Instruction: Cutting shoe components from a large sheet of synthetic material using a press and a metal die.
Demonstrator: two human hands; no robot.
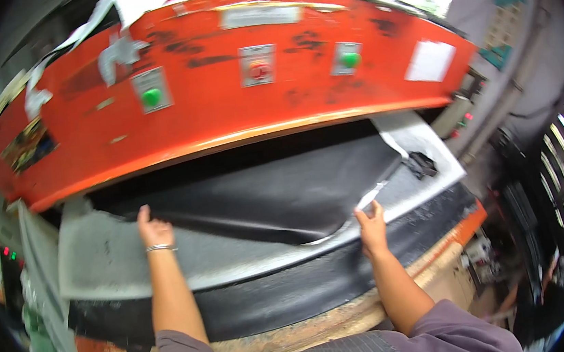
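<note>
A smooth black sheet (277, 190), leather-like, lies partly on a pale grey board (236, 266), its near edge bowed up and curling. At the sheet's left end, my left hand (155, 232) is closed at its edge, a bracelet on the wrist; the fingertips are partly hidden. My right hand (372, 230) pinches the near right edge, where a whitish strip (372, 195) runs along the sheet. The sheet's far side goes into the dark gap under the red machine. A crumpled black scrap (422, 164) rests on the board's right part.
A red machine front (207, 115) overhangs the board, with a left green button (152, 97), a red button (258, 71) and a right green button (350, 59). A black-covered ledge (275, 304) runs along the near side. Clear plastic sheeting (41, 270) hangs at the left.
</note>
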